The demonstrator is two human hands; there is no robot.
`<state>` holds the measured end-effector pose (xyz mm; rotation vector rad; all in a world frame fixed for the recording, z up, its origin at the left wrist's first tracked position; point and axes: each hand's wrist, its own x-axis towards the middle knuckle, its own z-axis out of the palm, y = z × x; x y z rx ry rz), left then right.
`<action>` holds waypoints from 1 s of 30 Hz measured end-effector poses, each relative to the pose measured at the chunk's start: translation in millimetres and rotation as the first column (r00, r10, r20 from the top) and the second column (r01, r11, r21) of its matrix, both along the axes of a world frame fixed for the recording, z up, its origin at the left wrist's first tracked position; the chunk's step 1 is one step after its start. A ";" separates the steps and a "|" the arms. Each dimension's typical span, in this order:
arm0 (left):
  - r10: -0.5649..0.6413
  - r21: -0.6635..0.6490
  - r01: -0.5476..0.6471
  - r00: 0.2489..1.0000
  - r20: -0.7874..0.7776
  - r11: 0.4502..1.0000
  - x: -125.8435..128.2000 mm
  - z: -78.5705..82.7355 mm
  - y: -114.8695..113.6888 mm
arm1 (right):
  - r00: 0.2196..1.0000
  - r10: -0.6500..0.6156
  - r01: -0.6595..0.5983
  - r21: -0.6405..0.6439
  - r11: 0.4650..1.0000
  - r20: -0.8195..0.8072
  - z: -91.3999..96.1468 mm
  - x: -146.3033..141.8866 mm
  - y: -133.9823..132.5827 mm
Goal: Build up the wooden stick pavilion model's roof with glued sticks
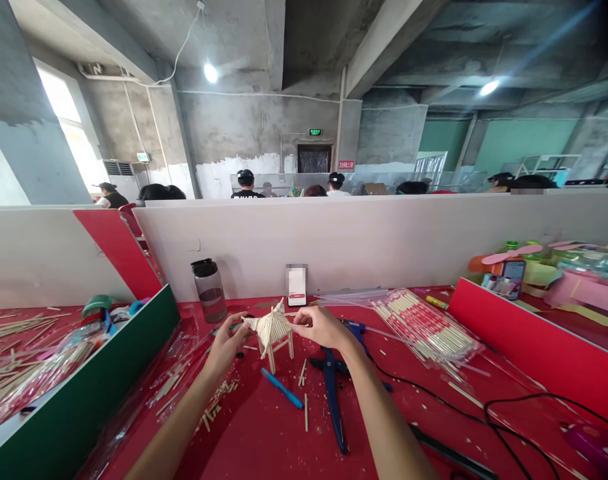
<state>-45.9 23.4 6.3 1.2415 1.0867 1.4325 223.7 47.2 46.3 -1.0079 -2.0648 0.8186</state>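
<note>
A small pavilion model made of wooden sticks (274, 333) stands on its legs on the red table (264, 433). My left hand (228, 345) pinches the left edge of its roof. My right hand (320, 327) pinches the right edge of the roof. Both hands have their fingers closed on the model. Blue-handled cutters (333, 393) lie just right of the model, and a blue pen (282, 389) lies in front of it. Short stick offcuts are scattered around it.
A dark water bottle (209, 290) and a phone (297, 285) stand by the white partition (364, 240). A bag of long sticks (424, 327) lies to the right, with a blue glue gun (354, 327) and black cables (484, 413). Green and red dividers flank the desk. Several people sit beyond the partition.
</note>
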 end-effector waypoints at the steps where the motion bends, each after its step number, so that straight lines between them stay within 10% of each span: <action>1: 0.008 -0.005 -0.008 1.000 0.027 1.000 2.0 -1.1 -0.2 | 1.000 0.000 0.000 -0.004 1.000 -0.001 0.1 -0.3 -0.8; 19: -0.092 -0.013 0.096 0.979 0.180 0.995 31.8 1.2 -12.0 | 0.945 -0.275 0.293 0.086 0.952 -0.179 -21.6 -20.4 -53.2; 30: -0.054 -0.014 0.057 0.987 0.151 0.998 32.9 1.1 -13.3 | 0.888 -0.313 0.290 -0.117 0.950 -0.336 -38.3 -20.7 -57.0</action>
